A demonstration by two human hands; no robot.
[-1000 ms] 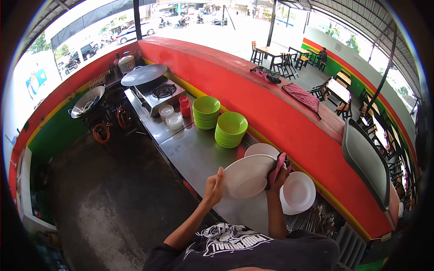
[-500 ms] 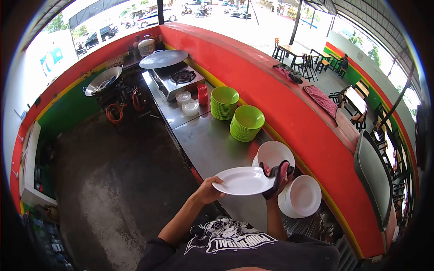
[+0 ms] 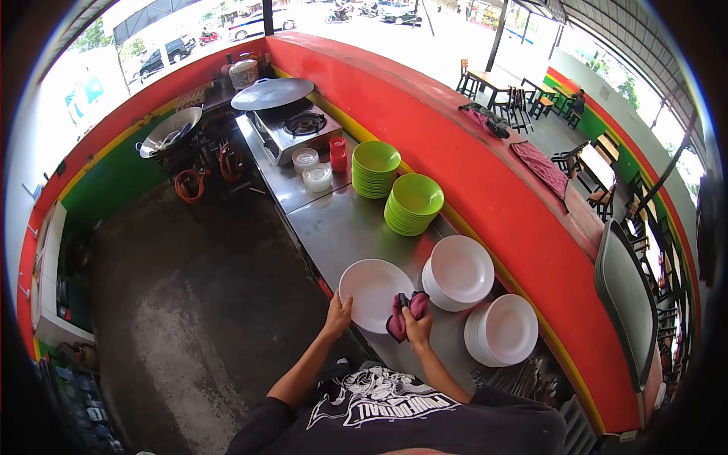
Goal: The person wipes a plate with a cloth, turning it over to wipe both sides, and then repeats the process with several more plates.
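Observation:
A white plate (image 3: 373, 292) is tilted up in front of me over the counter's near edge. My left hand (image 3: 339, 315) grips its left rim, with the fingers partly hidden by the plate. At the plate's lower right, my right hand (image 3: 417, 324) clutches a bunched dark and pink cloth (image 3: 397, 318) that lies against the rim. Just to the right stands a stack of white plates (image 3: 459, 269), and nearer to me is a second white stack (image 3: 506, 331).
On the steel counter (image 3: 322, 227) stand two stacks of green bowls (image 3: 414, 199), clear containers (image 3: 317, 177), red cups (image 3: 338, 155) and a gas stove (image 3: 299, 129). A red wall (image 3: 425, 136) borders it. Metal cutlery (image 3: 523, 378) lies at the near right.
The plate has swung from nearly flat to facing me and shifted slightly left. My right hand with the cloth has come left and down, away from the white stacks.

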